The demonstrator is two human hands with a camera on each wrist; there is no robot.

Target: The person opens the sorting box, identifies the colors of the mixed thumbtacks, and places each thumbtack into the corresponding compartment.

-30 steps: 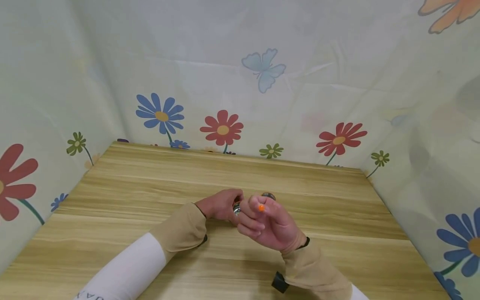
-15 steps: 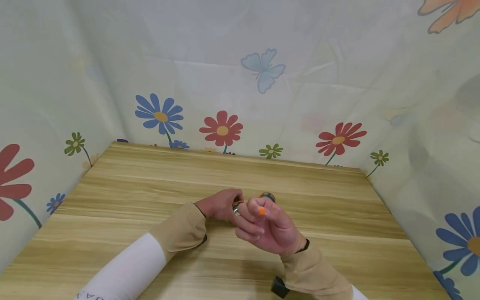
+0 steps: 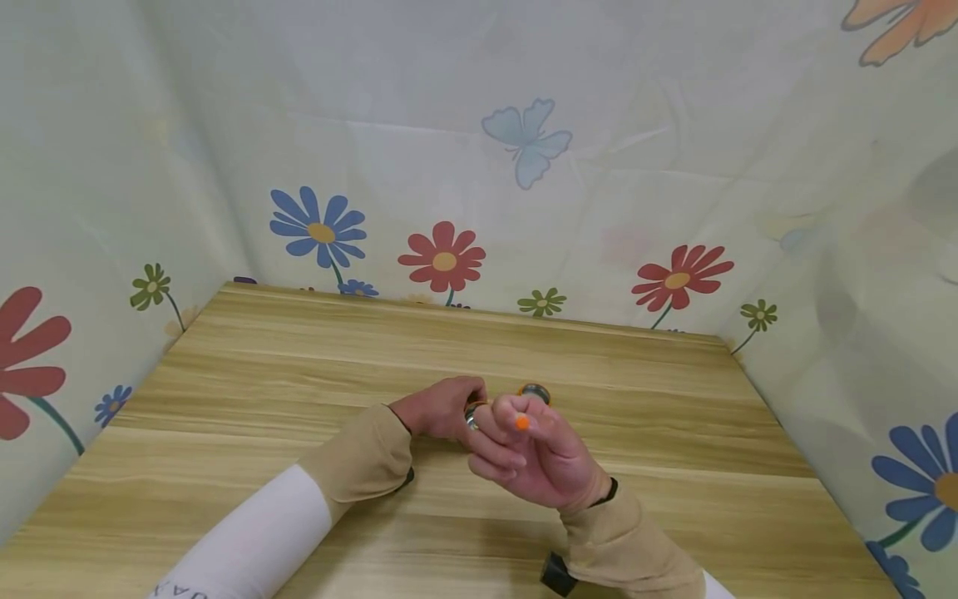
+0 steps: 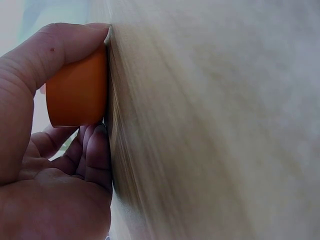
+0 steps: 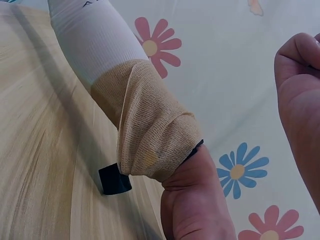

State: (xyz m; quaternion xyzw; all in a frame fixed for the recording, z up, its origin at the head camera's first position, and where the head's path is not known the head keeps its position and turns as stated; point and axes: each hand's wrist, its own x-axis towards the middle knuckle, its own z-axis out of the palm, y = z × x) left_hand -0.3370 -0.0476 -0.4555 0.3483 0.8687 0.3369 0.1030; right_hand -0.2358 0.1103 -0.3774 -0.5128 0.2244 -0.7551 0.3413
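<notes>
In the left wrist view, a small orange round-sided container (image 4: 77, 92) stands on the tabletop. My left hand (image 4: 50, 185) grips it, thumb on one side and fingers on the other. From the head view its shiny top (image 3: 472, 416) shows between my two hands. My right hand (image 3: 542, 453) is raised just right of it, pinching a thin thing between thumb and forefinger. Only that thing's orange end (image 3: 522, 422) shows, pointing at the head camera; I cannot tell its kind. Behind the right hand, a second round piece (image 3: 535, 393) with a grey top and orange rim lies partly hidden.
The wood-grain table (image 3: 337, 341) reaches back to a cloth wall (image 3: 374, 150) printed with flowers and a butterfly. Similar cloth hangs at both sides. A black block (image 3: 558, 574) sits at the right wrist, close over the table.
My right hand has sunk slightly toward me with the orange-ended thing, uncovering more of the round piece behind it. Over the last half second it barely shifts. The left hand keeps its grip in place.
</notes>
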